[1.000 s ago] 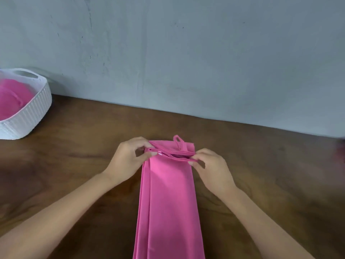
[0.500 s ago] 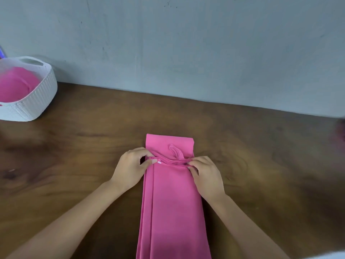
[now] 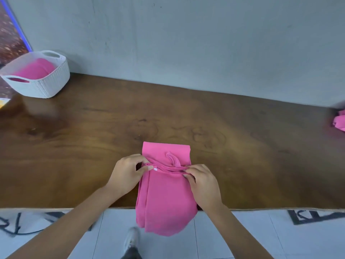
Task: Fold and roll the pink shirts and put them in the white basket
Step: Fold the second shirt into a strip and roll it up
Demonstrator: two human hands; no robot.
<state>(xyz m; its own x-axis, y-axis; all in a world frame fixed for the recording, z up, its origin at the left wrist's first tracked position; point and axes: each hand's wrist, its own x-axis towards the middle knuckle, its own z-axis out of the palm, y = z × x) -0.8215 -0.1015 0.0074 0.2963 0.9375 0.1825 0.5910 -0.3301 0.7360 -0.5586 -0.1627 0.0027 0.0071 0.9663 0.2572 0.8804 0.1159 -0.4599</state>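
A pink shirt (image 3: pixel 166 195), folded into a long narrow strip, lies on the wooden table (image 3: pixel 93 131) with its near end hanging over the table's front edge. Its far end is folded back towards me in a short flap. My left hand (image 3: pixel 128 172) pinches the flap's edge at the left side. My right hand (image 3: pixel 203 182) pinches the same edge at the right side. The white basket (image 3: pixel 46 86) stands at the table's far left against the wall, with pink cloth (image 3: pixel 35 70) inside it.
More pink cloth (image 3: pixel 339 120) lies at the table's far right edge. A grey wall (image 3: pixel 186 43) runs along the back of the table. Below the front edge are a tiled floor and a shoe (image 3: pixel 131 240).
Both hands have drawn the shirt's far edge back towards me, which makes a folded flap. The view has tilted down and now shows the table's front edge and the floor.
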